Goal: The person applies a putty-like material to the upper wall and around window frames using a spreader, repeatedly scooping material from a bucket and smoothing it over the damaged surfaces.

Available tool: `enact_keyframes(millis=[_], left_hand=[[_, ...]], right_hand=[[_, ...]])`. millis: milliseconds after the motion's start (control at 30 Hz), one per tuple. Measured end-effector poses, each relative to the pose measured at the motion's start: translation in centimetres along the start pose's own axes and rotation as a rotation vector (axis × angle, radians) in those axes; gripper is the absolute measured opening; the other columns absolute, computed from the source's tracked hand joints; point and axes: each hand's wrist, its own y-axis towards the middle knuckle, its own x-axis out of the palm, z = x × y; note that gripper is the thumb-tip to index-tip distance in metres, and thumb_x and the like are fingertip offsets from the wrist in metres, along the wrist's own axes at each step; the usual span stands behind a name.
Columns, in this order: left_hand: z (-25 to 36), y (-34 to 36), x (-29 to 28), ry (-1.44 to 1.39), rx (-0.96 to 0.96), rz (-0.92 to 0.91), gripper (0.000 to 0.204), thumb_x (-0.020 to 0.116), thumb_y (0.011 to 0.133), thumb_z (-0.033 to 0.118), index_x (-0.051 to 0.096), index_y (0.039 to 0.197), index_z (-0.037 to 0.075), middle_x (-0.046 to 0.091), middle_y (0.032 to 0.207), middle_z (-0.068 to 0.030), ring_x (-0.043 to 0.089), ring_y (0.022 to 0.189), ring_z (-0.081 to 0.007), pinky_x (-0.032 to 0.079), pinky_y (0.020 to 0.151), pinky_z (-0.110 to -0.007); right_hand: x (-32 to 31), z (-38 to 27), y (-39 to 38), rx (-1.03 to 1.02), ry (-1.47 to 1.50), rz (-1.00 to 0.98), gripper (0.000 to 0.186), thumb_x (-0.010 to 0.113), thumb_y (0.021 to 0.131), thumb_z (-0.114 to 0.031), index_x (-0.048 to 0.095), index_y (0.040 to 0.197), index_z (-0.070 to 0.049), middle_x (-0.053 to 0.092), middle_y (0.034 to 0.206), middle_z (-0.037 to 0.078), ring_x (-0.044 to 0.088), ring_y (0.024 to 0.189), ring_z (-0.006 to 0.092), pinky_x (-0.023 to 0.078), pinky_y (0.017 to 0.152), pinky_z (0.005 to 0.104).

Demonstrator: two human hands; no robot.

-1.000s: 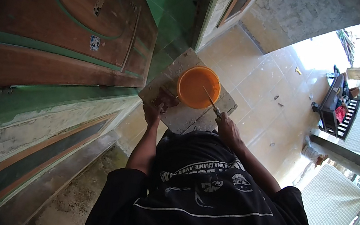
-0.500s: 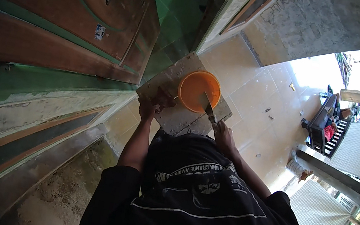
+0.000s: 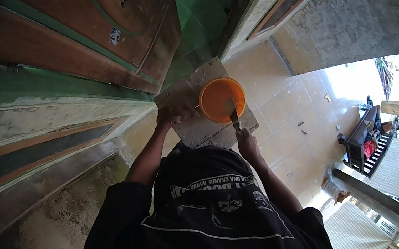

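An orange bucket (image 3: 203, 99) stands on a grey, stained square board (image 3: 185, 85) in front of my body. My right hand (image 3: 246, 142) is closed round the handle of a trowel (image 3: 235, 120). The trowel slants over the bucket's near right rim, and its blade reaches down inside, where the tip is hard to make out. At the board's left corner is my left hand (image 3: 169, 115), left of the bucket and apart from it. Its fingers lie over the board's edge, dim and blurred, so their grip is unclear.
A brown door (image 3: 80, 45) with green trim rises at the left. Beyond the board lies a tiled floor (image 3: 286, 118) with small scraps. At the right stands a dark bench (image 3: 359, 139) with things on it, near posts. A rough, dirty patch of ground (image 3: 59, 206) is at lower left.
The trowel's blade shows less than before, sitting lower in the bucket. My left hand has shifted slightly at the board's corner. The whole view has moved a little.
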Motion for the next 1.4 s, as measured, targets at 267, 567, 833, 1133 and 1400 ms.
enact_keyframes(millis=[267,567,833,1133,1400], left_hand=[[0.5,-6.0,-3.6,-0.497,0.003,0.148,0.027,0.07,0.071,0.015,0.059,0.091,0.001,0.063,0.083,-0.0109,0.06,0.072,-0.021,0.047,0.065,-0.031],[6.9,-10.2,-8.7,-1.481,-0.105,0.038,0.032,0.054,0.08,0.008,0.049,0.111,0.005,0.061,0.099,-0.0102,0.064,0.081,-0.0238,0.057,0.064,-0.04],[10.4,-8.5,-6.7,-1.445,-0.083,-0.198,0.037,0.053,0.075,0.005,0.047,0.111,0.004,0.059,0.103,-0.0104,0.063,0.086,-0.021,0.055,0.074,-0.034],[13.2,-5.4,-4.2,-1.495,-0.067,-0.513,0.041,0.059,0.075,0.009,0.048,0.114,0.003,0.061,0.102,-0.0126,0.064,0.089,-0.0238,0.056,0.075,-0.037],[14.3,-4.5,-5.3,-1.468,0.016,-0.67,0.037,0.061,0.076,0.006,0.048,0.111,0.004,0.061,0.102,-0.0093,0.063,0.09,-0.021,0.055,0.076,-0.036]], right_hand=[[0.8,1.0,0.4,0.329,0.997,-0.412,0.025,0.048,0.092,-0.034,0.049,0.094,-0.009,0.046,0.065,-0.001,0.043,0.049,0.0081,0.031,0.041,0.0217],[2.7,0.9,0.9,0.246,1.27,-0.366,0.01,0.049,0.091,-0.022,0.048,0.091,-0.012,0.043,0.065,-0.002,0.038,0.047,0.0069,0.026,0.039,0.0209],[2.1,0.9,1.8,0.197,1.238,-0.233,0.018,0.045,0.092,-0.029,0.048,0.088,-0.012,0.037,0.062,-0.003,0.03,0.045,0.0058,0.022,0.039,0.0208],[2.6,0.6,1.7,-0.099,0.425,0.224,0.027,0.058,0.085,-0.018,0.053,0.106,-0.002,0.06,0.086,0.009,0.057,0.077,0.0178,0.044,0.064,0.029],[0.3,0.2,1.6,-0.334,-0.123,0.235,0.032,0.057,0.082,-0.015,0.056,0.112,-0.006,0.058,0.104,0.009,0.05,0.102,0.0267,0.033,0.088,0.0385]])
